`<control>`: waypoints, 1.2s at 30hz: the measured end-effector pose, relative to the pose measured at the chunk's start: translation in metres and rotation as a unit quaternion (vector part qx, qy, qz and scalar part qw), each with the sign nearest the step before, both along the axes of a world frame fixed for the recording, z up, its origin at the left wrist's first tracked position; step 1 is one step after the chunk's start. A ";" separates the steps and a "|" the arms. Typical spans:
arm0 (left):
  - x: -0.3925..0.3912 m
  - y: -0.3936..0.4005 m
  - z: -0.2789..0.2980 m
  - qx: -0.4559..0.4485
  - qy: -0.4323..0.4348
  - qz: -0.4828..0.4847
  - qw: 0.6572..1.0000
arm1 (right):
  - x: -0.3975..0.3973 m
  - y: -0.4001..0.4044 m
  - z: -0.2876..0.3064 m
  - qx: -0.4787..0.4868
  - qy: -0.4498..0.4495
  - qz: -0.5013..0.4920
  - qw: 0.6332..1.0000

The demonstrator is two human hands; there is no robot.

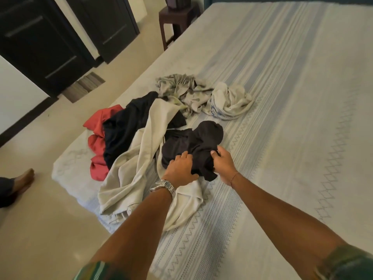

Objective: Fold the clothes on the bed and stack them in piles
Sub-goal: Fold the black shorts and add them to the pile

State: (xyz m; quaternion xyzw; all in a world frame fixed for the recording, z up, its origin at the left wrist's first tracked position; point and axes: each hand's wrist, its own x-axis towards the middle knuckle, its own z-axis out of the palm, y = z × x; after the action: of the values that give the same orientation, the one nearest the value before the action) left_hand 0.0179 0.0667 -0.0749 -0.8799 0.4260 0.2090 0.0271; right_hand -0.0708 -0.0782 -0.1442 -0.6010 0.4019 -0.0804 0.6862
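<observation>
Both hands down on a crumpled dark garment [191, 142] near the bed's [292, 98] left edge. Left hand [180, 168] lying over its near left side, fingers curled into the cloth, steel watch [162, 186] on the wrist. Right hand [224, 163] pinching a fold at the garment's right side between thumb and fingers, thin bracelet [234, 176] at the wrist. Under and beside the dark garment, a long beige piece [139, 168] sprawled toward the near bed edge, a lighter fold of it just below the left hand. Left of that, a black garment [125, 128] lying partly over a red one [96, 138], both close to the bed's left edge. Farther up the bed, a grey printed piece [181, 89] in a loose heap, touching a white one [230, 102] bunched just to its right. All clothes unfolded, no pile made yet. Pale striped sheet with zigzag bands across the bed. Beyond the bed, a cream floor [40, 219], dark wardrobe doors [50, 37], a small dark side table [177, 19] near the bed's far corner. A bare foot [25, 179] on the floor at the far left. Green patterned sleeves at both upper arms.
</observation>
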 end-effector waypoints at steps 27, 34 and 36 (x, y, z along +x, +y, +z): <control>-0.118 -0.172 0.381 -0.472 0.108 -0.053 0.874 | -0.194 -0.118 0.450 -0.212 -0.183 -0.022 0.960; -0.202 -0.205 0.484 -0.514 0.267 -0.015 0.815 | -0.288 -0.163 0.486 -0.507 -0.092 -0.087 0.853; -0.233 -0.213 0.505 -0.500 0.295 -0.036 0.813 | -0.309 -0.171 0.489 -0.545 -0.056 -0.148 0.824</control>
State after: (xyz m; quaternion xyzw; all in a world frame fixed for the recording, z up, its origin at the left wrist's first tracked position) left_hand -0.2149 -0.1467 0.4297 -0.6520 0.4907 0.2153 -0.5364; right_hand -0.3796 -0.2493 0.3453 -0.8047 0.3380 -0.4202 0.2483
